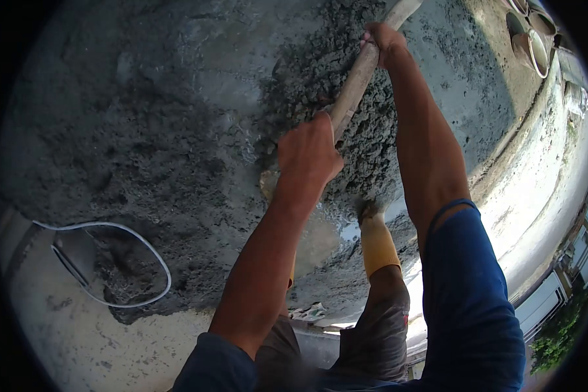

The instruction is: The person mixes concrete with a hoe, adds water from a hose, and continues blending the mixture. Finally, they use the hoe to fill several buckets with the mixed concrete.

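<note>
A pale wooden handle (356,85) runs slanting from the upper right down toward the middle of the view. My left hand (310,150) is closed around its lower part. Farther up, my right hand (385,44) grips the same handle. Whatever tool head it carries does not show. Beneath and around both hands lies wet grey concrete mix (366,147), lumpy near the handle and smoother toward the left.
A yellow boot (379,245) on my leg stands in the mix. At lower left, a thin white loop (166,261) lies around some of the mix. Several buckets (532,51) rest at upper right, beside a pale strip of ground (522,196).
</note>
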Motion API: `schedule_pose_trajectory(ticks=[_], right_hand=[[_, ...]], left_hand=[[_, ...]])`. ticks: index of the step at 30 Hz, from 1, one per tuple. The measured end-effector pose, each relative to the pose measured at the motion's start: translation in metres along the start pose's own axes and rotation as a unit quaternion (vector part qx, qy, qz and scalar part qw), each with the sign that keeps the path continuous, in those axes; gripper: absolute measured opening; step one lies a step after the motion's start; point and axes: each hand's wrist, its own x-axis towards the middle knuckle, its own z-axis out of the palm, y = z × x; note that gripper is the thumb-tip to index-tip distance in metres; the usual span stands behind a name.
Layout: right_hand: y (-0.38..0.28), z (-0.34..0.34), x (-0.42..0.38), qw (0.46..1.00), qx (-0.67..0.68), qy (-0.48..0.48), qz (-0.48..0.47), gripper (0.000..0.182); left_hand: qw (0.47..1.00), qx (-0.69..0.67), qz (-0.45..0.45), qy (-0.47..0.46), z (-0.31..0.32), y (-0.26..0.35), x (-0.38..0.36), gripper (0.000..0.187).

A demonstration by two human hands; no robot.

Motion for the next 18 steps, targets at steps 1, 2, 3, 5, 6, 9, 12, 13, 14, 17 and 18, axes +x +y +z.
schedule_pose_trajectory(ticks=[1, 2, 3, 5, 6, 9, 12, 13, 14, 17, 18], right_hand=[[0.007, -0.005, -0.015, 0.999, -0.011, 0.037, 0.039, 0.013], [0.027, -0.017, -0.028, 0.997, -0.050, 0.037, 0.049, 0.014], [0.040, -0.027, -0.056, 0.993, -0.084, 0.052, 0.069, 0.013], [0.074, -0.055, -0.108, 0.988, -0.138, 0.055, 0.050, 0.018], [0.094, -0.071, -0.133, 0.991, -0.119, 0.030, 0.044, 0.022], [0.136, -0.107, -0.228, 0.987, -0.149, 0.030, 0.054, 0.027], [0.150, -0.131, -0.331, 0.975, -0.148, 0.039, 0.161, 0.039], [0.160, -0.144, -0.360, 0.974, -0.176, 0.035, 0.137, 0.040], [0.154, -0.145, -0.374, 0.972, -0.205, 0.030, 0.111, 0.041], [0.149, -0.144, -0.363, 0.978, -0.196, 0.041, 0.058, 0.041], [0.132, -0.134, -0.343, 0.982, -0.159, 0.037, 0.093, 0.041]], left_hand=[[0.998, -0.026, -0.035, -0.053, 0.019, -0.003, -0.012, 0.034], [0.993, -0.068, -0.053, -0.076, 0.040, -0.005, -0.033, 0.033], [0.987, -0.113, -0.063, -0.099, 0.061, -0.003, -0.058, 0.033], [0.971, -0.135, -0.111, -0.161, 0.088, 0.009, -0.120, 0.038], [0.976, -0.130, -0.090, -0.148, 0.103, 0.009, -0.156, 0.034], [0.963, -0.140, -0.106, -0.203, 0.130, 0.002, -0.258, 0.037], [0.918, -0.203, -0.179, -0.289, 0.144, -0.003, -0.358, 0.047], [0.910, -0.296, -0.136, -0.258, 0.155, -0.006, -0.393, 0.046], [0.891, -0.385, -0.091, -0.221, 0.149, -0.001, -0.400, 0.045], [0.905, -0.237, -0.171, -0.309, 0.160, -0.002, -0.398, 0.044], [0.909, -0.248, -0.190, -0.275, 0.144, 0.005, -0.363, 0.038]])
